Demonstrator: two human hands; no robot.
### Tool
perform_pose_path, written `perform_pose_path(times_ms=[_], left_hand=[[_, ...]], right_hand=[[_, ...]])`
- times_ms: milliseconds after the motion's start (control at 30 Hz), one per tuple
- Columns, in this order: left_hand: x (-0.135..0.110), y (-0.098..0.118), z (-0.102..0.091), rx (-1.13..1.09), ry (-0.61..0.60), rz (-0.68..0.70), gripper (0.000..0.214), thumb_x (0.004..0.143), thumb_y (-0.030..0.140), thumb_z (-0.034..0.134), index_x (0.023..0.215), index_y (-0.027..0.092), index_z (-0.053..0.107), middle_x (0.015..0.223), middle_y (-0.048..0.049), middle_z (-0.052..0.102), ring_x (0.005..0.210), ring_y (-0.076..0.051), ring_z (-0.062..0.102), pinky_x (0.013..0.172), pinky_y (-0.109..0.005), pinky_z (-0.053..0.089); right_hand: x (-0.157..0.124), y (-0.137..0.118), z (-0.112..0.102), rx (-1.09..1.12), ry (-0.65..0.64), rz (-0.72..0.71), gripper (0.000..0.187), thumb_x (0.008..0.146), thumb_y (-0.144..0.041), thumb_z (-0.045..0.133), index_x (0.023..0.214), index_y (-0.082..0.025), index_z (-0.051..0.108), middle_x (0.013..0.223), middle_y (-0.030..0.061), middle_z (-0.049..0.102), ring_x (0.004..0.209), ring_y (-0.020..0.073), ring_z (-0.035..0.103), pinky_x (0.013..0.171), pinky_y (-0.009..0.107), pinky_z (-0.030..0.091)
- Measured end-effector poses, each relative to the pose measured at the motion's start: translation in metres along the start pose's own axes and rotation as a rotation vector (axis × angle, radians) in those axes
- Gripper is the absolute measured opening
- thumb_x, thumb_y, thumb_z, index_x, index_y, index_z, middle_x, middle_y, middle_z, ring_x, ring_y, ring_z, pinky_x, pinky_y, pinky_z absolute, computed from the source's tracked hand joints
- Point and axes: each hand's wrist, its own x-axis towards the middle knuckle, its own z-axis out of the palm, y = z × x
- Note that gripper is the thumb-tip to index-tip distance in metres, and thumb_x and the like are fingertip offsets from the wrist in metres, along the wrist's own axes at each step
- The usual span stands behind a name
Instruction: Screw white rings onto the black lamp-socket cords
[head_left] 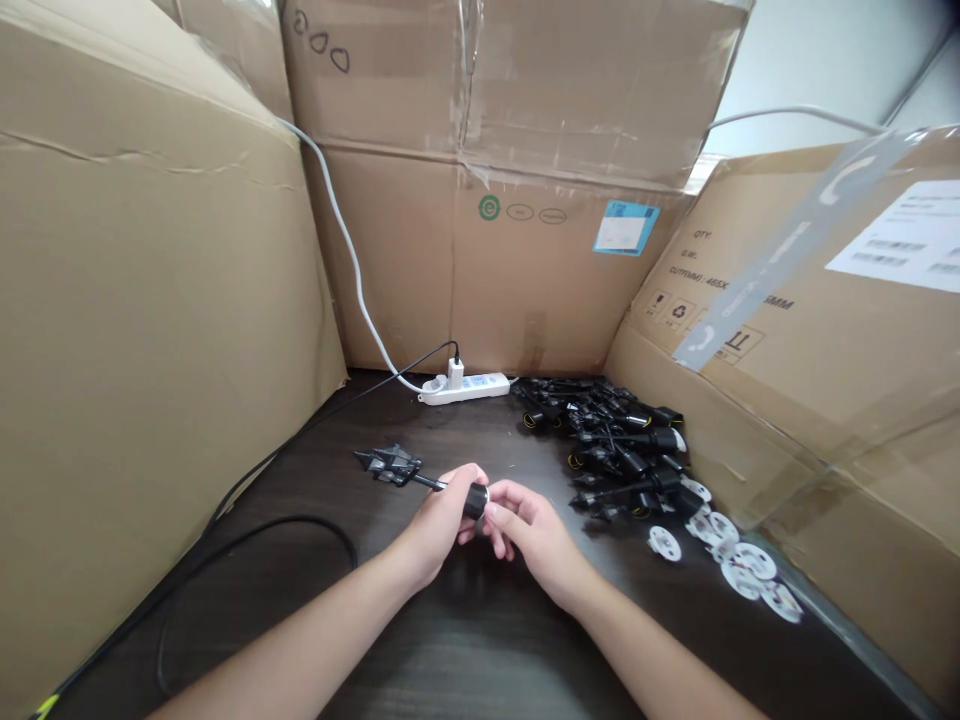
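Forearms (300, 645) out, my left fingers (450, 505) clamped on a thin-stemmed black socket (475, 500) with spiky end (390, 465), right fingers (501, 510) against it.

A power strip (461, 389) lies at the rear of the desk (465, 660), against a cardboard carton (480, 270). A heap of socket assemblies (615, 440) lies right of it, with round plastic discs (739, 570) at lower right and a coiled cable (255, 570) at lower left.

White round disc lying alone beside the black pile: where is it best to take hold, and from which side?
The white disc seems to lie flat on the table, apart from the other discs, so pinch its near rim from above with the right hand.
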Motion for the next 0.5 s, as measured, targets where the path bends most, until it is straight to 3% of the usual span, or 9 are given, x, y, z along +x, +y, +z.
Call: perform_pose_path(times_ms=[100,267,367,500], left_hand=[[-0.004,0.004,0.001,-0.215,-0.062,-0.040,0.025,0.084,0.038,0.050,0.070,0.018,0.052,0.049,0.0043,0.045,0.040,-0.007,0.030,0.041,-0.019,0.025],[-0.013,0.013,0.000,-0.517,-0.268,-0.108,0.030,0.086,0.039,0.045,0.066,0.017,0.053,0.047,0.0059,0.034,0.039,-0.006,0.021,0.040,-0.019,0.023],[-0.014,0.016,-0.001,-0.578,-0.354,-0.156,0.031,0.085,0.039,0.045,0.064,0.017,0.053,0.046,0.0054,0.030,0.040,-0.007,0.020,0.040,-0.019,0.023],[-0.014,0.016,-0.001,-0.576,-0.363,-0.149,0.033,0.085,0.038,0.045,0.061,0.017,0.051,0.047,0.0041,0.030,0.042,-0.008,0.023,0.040,-0.019,0.023]], right_hand=[[-0.003,-0.001,0.001,-0.032,0.046,-0.114,0.033,0.085,-0.049,0.069,0.094,-0.018,0.064,0.074,0.0007,0.063,0.052,0.0101,0.052,0.048,0.022,0.039],[-0.016,-0.009,0.004,-0.251,0.089,-0.373,0.016,0.094,-0.031,0.060,0.106,-0.021,0.062,0.082,0.0044,0.067,0.067,0.0162,0.060,0.058,0.027,0.047],[-0.023,-0.015,0.005,-0.362,0.039,-0.476,0.021,0.092,-0.021,0.058,0.113,-0.023,0.063,0.085,0.0044,0.068,0.067,0.0167,0.060,0.060,0.029,0.048],[-0.026,-0.020,0.006,-0.482,-0.014,-0.516,0.027,0.088,-0.017,0.059,0.113,-0.024,0.069,0.087,0.0055,0.069,0.072,0.0188,0.062,0.062,0.030,0.050]])
